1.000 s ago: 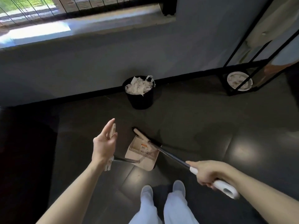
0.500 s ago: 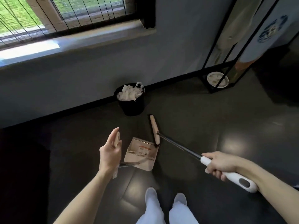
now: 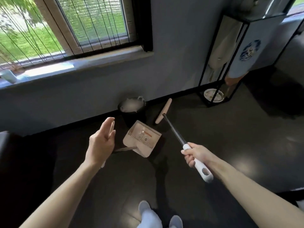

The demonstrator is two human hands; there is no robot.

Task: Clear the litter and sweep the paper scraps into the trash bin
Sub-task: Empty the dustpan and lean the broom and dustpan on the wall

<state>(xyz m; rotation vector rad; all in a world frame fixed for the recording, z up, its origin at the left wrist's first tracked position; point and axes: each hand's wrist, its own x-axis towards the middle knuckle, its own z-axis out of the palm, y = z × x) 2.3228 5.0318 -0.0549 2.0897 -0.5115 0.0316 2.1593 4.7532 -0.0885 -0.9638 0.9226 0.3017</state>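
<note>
A black trash bin (image 3: 133, 116) heaped with white paper scraps stands against the wall. Just in front of it is the beige dustpan (image 3: 141, 139), in which I see no paper scraps. Its upright handle runs through my left hand (image 3: 100, 145), which holds it with the fingers fairly straight. My right hand (image 3: 195, 155) grips the white grip of the broom (image 3: 174, 131). The dark shaft points away from me. The beige broom head (image 3: 163, 111) is to the right of the bin, apart from the dustpan.
A black metal-frame stand (image 3: 218, 74) with a white dish at its foot stands at the right by the wall. A window sill (image 3: 79, 65) runs above the bin. My feet (image 3: 158, 218) are on the dark glossy floor below the pan.
The broom head swung away from the dustpan's mouth, up and right past the bin toward the wall. The dustpan ended up closer to the bin. My view tilted upward.
</note>
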